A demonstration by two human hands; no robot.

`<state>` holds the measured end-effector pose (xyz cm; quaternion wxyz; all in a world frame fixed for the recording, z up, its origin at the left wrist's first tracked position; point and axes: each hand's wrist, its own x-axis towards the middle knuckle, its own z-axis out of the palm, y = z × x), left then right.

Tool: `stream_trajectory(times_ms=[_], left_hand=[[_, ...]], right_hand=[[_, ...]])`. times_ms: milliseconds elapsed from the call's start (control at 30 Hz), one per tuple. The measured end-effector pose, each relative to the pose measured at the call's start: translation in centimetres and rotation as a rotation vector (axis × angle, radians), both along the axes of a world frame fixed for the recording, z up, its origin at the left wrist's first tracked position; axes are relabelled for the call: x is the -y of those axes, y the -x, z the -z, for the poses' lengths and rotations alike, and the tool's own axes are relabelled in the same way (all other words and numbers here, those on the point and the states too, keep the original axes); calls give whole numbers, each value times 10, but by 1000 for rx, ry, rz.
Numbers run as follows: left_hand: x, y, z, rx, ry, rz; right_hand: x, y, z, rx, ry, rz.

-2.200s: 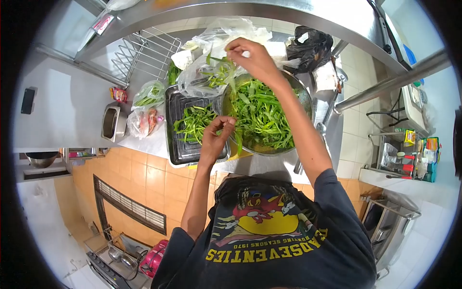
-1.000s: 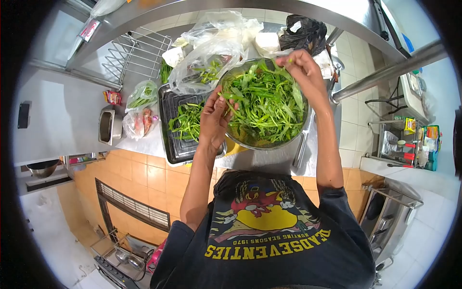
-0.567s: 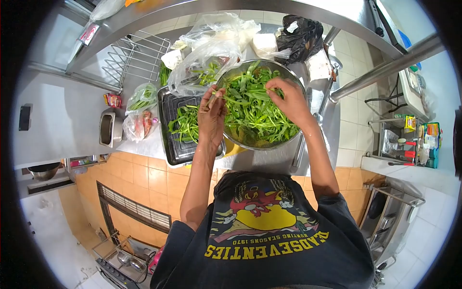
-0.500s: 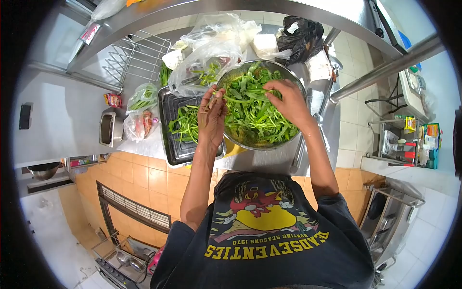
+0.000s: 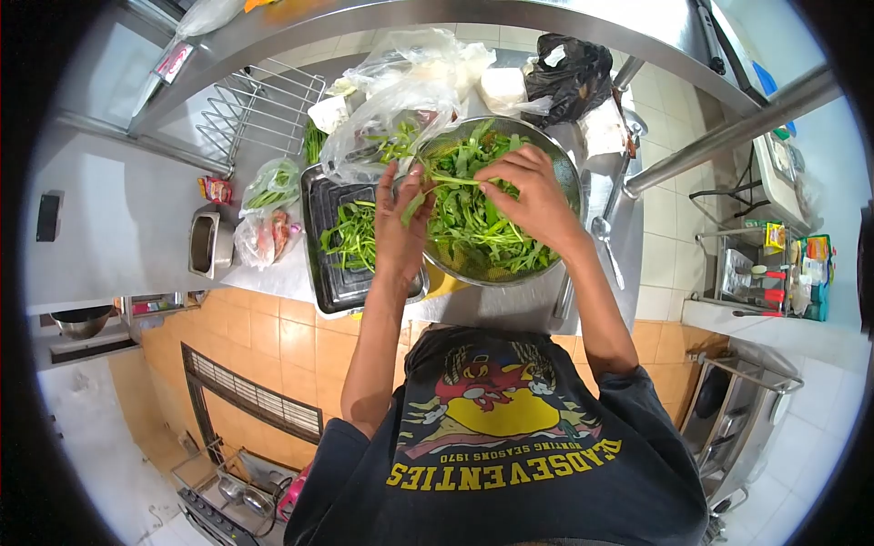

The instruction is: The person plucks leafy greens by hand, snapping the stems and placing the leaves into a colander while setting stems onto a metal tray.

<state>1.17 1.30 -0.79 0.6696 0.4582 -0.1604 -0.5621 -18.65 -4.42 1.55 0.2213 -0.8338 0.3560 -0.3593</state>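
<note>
A mesh strainer [image 5: 566, 164] holds a heap of leafy green stems that look like water spinach [image 5: 492, 232]. Above the heap, my right hand [image 5: 533, 196] pinches a pale green stem [image 5: 452, 179] between thumb and fingers. My left hand [image 5: 401, 223], at the strainer's left rim, has its fingers closed around the leafy end of a stem. To the left, a black tray [image 5: 320, 289] holds a smaller pile of cut greens [image 5: 350, 237], partly behind my left wrist. A clear plastic bag [image 5: 364, 127] with more greens lies just beyond my left hand.
A black plastic bag [image 5: 578, 77] and white packages [image 5: 503, 89] sit at the back of the steel table. Right of the strainer lies a spoon [image 5: 608, 250]. Bagged vegetables [image 5: 271, 187] and a metal container [image 5: 211, 241] stand left. A shelf edge [image 5: 437, 11] crosses overhead.
My right hand has moved slightly left and down, now pinching a stem stretched toward my left hand. Leaves now show in my left hand's fingers.
</note>
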Motion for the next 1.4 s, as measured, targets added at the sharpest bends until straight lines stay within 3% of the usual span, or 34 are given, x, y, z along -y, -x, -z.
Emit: stream_trajectory(times_ms=[100,200,300,400,1000,1100,1400], left_hand=[[1,-7,-3,269,38,-62],[5,-12,-7,1148,340,0],[5,-1,-26,1526,368,157],[4,9,-29,1649,324,169],[4,7,-25,1567,395,195],[3,10,-21,1435,326,183],[1,20,0,401,83,286]], right_hand=[[2,8,0,-55,47,12],[3,11,-3,-108,64,-3],[3,10,-2,-106,54,-23],[2,8,-1,-78,44,-14],[-6,-5,10,35,59,34],[-9,-14,13,120,90,86],[-19,-30,19,368,-51,169]])
